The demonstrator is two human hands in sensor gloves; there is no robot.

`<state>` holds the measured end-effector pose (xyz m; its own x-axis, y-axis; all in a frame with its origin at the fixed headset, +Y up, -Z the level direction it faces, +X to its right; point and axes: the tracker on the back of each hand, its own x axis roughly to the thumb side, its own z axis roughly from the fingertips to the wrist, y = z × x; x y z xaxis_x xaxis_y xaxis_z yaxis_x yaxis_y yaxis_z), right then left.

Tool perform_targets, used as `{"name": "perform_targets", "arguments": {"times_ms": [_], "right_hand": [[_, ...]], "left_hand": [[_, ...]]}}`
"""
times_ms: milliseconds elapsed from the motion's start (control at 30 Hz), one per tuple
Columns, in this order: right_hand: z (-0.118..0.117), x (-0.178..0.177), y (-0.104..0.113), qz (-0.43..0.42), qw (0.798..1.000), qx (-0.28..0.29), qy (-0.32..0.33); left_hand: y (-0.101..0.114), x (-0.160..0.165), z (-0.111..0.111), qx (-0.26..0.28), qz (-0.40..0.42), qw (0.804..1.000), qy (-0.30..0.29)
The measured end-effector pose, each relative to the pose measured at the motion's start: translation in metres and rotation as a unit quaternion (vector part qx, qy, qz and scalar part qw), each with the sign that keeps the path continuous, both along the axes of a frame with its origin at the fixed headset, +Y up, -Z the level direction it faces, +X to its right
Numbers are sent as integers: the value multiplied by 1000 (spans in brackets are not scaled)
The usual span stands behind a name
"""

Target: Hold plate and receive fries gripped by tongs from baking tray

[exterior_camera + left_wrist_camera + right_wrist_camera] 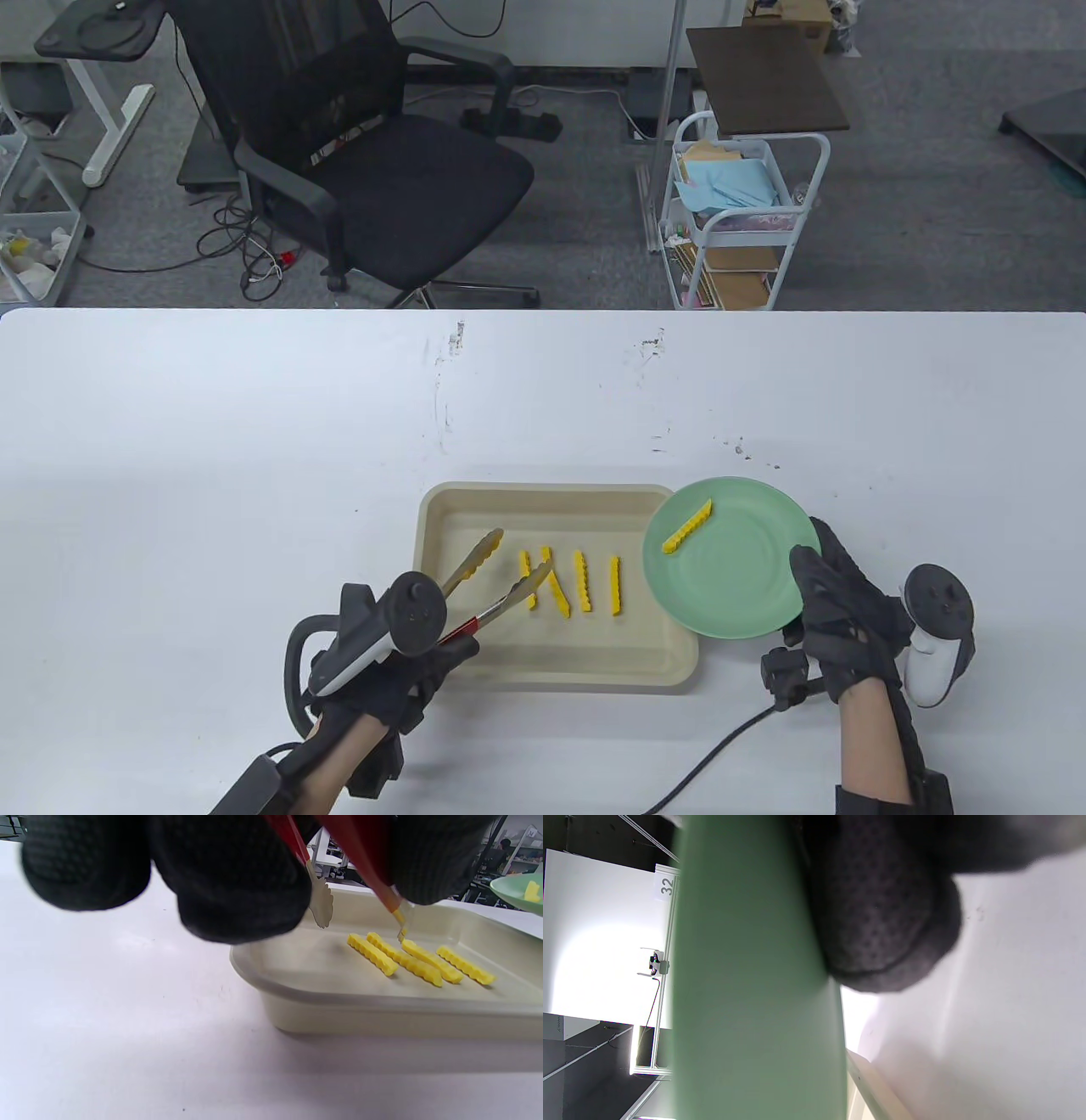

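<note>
Filling most of the right wrist view, the green plate (755,984) hides its contents there. Right hand (840,624) grips its rim, holding it beside the baking tray (441,518) on the surface (212,467). Left hand (399,671) grips the tongs (484,577), tips apart, handles hidden. Count: four fries (573,581) in tray, one fry (687,526) on plate.

White worktop (254,441), scuffed with dark marks near its far edge. Behind it, grey carpet floor (916,212). Black mesh office chair (356,153) with loose cables (246,246) under it. White wheeled utility cart (738,221) stuffed with paper and cardboard, next to a dark brown side table (764,81). White desk leg (114,127) at far left.
</note>
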<state>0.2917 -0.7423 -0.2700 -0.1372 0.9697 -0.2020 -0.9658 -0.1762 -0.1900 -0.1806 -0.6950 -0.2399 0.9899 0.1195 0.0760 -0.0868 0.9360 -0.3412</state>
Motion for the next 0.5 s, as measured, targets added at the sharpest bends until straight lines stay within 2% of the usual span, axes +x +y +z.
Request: {"name": "perform_targets", "arguments": {"times_ms": [67,500], "right_hand": [[0,0,0,0,1000,0,0],[0,2,0,3,1000,7,-1]], "left_hand": [[-1,2,1,11,-9,1000,-3],[-2,10,1,-1,-4,1000,9]]}}
